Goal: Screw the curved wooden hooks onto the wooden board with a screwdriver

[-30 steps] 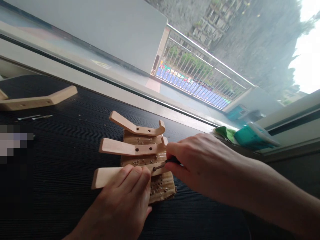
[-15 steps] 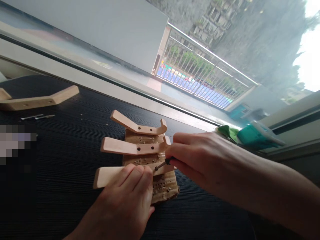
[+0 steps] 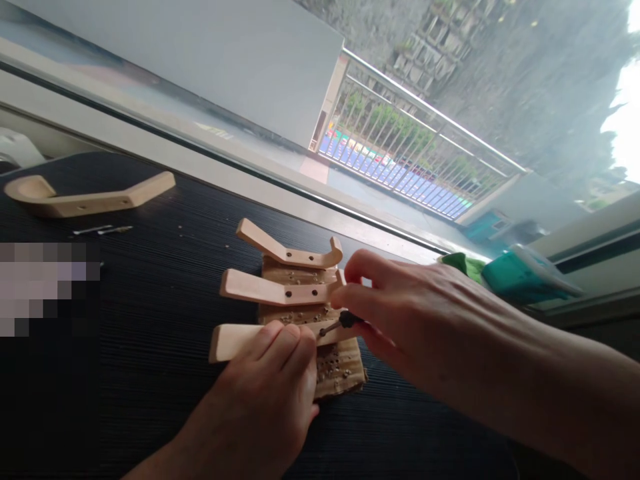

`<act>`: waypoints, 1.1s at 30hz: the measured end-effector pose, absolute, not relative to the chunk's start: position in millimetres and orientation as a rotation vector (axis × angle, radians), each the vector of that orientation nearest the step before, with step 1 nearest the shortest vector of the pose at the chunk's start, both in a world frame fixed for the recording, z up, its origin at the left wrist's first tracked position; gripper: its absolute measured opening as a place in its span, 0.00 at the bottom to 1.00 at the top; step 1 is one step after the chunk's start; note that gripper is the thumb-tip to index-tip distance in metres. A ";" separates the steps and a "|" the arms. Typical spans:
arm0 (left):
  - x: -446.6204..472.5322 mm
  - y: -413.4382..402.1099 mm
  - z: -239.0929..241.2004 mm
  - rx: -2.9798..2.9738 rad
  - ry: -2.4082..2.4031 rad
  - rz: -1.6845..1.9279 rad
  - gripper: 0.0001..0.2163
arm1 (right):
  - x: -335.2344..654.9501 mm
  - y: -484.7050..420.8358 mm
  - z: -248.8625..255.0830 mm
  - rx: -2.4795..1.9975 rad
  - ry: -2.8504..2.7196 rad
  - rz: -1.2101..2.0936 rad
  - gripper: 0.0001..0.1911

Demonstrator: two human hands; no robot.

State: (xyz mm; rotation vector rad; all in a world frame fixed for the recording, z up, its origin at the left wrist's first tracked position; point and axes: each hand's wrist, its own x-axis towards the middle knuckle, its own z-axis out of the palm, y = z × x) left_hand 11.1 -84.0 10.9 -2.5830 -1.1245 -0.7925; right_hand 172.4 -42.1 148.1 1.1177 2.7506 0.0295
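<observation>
A wooden board [image 3: 340, 370] dotted with small holes lies on the dark ribbed table [image 3: 140, 313]. Three curved wooden hooks rest across it: a far one [image 3: 287, 250], a middle one [image 3: 270, 290] and a near one [image 3: 233, 340]. My left hand [image 3: 265, 400] presses down on the near hook with its fingers closed over it. Pinched in my right hand [image 3: 400, 313] is a small screwdriver [image 3: 335, 325] with a dark handle, its tip on the near hook.
A fourth wooden hook [image 3: 85, 197] lies at the far left, with thin metal bits [image 3: 103, 230] beside it. A teal object [image 3: 525, 277] and green cloth [image 3: 460, 263] sit on the window sill at the right. A window frame runs along the table's far edge.
The view has drifted, so everything sits a little further right in the picture. My right hand's fingers have shifted slightly on the screwdriver; the left hand keeps holding the near hook.
</observation>
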 end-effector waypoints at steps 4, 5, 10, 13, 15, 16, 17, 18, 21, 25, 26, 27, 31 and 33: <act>10.8 -85.5 10.2 -2.579 -1.119 -0.811 0.13 | 186.2 -57.5 148.5 0.880 2.871 0.164 0.14; 10.6 -85.5 9.7 -2.579 -1.112 -0.820 0.13 | 186.6 -60.1 147.3 0.866 2.865 0.225 0.15; 10.6 -82.1 11.1 -2.623 -1.106 -0.780 0.13 | 168.1 -48.7 142.9 0.994 2.592 0.254 0.13; 12.8 -75.5 20.1 -2.626 -1.207 -0.644 0.12 | 161.9 -31.2 153.7 1.084 2.471 0.169 0.14; 12.3 -68.1 29.6 -2.611 -1.321 -0.547 0.14 | 170.8 -24.6 163.7 1.228 2.499 0.149 0.18; 10.5 -63.5 35.2 -2.623 -1.362 -0.506 0.14 | 179.1 -23.4 166.8 1.307 2.564 0.115 0.19; 7.3 -58.4 41.2 -2.640 -1.395 -0.493 0.13 | 189.2 -23.2 167.2 1.449 2.614 0.068 0.20; 3.0 -53.0 47.5 -2.676 -1.388 -0.516 0.12 | 199.9 -23.7 164.5 1.562 2.674 -0.031 0.19; -11.8 -38.8 65.4 -2.717 -1.323 -0.758 0.13 | 226.1 -24.2 138.1 1.758 2.832 -0.417 0.15; -7.2 -38.7 70.4 -2.520 -1.373 -1.097 0.08 | 230.7 -18.7 87.7 2.000 2.848 -0.928 0.18; 0.3 -42.7 66.0 -2.590 -1.321 -1.125 0.09 | 227.7 -17.1 78.0 2.039 2.862 -0.999 0.17; 9.1 -47.4 59.3 -2.679 -1.247 -1.149 0.09 | 224.2 -15.8 70.4 2.077 2.857 -1.088 0.17; 37.3 -61.3 18.7 -2.815 -0.996 -1.212 0.13 | 215.0 -14.7 54.5 2.036 2.868 -1.424 0.16; 39.8 -60.4 -0.1 -2.793 -0.914 -1.258 0.14 | 215.1 -14.9 48.3 1.985 2.875 -1.518 0.15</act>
